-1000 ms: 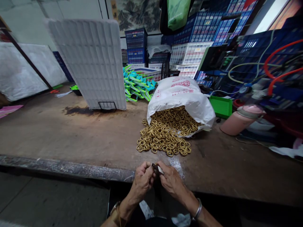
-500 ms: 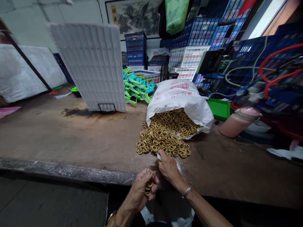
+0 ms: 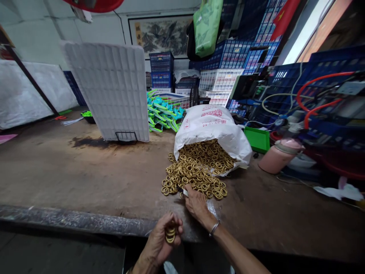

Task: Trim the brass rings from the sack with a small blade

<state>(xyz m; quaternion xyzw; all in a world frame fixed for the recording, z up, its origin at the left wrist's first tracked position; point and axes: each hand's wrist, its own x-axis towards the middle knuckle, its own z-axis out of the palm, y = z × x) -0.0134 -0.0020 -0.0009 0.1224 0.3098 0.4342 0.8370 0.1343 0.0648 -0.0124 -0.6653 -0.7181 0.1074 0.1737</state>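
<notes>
My left hand [image 3: 164, 238] is curled around several brass-coloured rings [image 3: 170, 235] at the table's front edge. In my right hand [image 3: 196, 203] is a small tool with a white body and black tip [image 3: 182, 191]; its exact kind is unclear. That tip reaches into the near edge of a heap of loose brass-coloured rings [image 3: 196, 177]. The heap spills from the mouth of a white woven sack [image 3: 209, 123] with red print, lying on its side. My right fingers partly hide the tool.
A tall white quilted panel [image 3: 111, 91] stands in a black wire stand on the table [image 3: 85, 179]. Behind are green and turquoise plastic pieces [image 3: 162, 112]. To the right are a green tray [image 3: 258, 139] and a pink flask [image 3: 281, 154]. Stacked crates [image 3: 219, 80] line the back.
The view has tilted upward and turned a little right. My hands are slightly farther apart, and more of the right hand's tool shows at the heap. The left hand still holds rings.
</notes>
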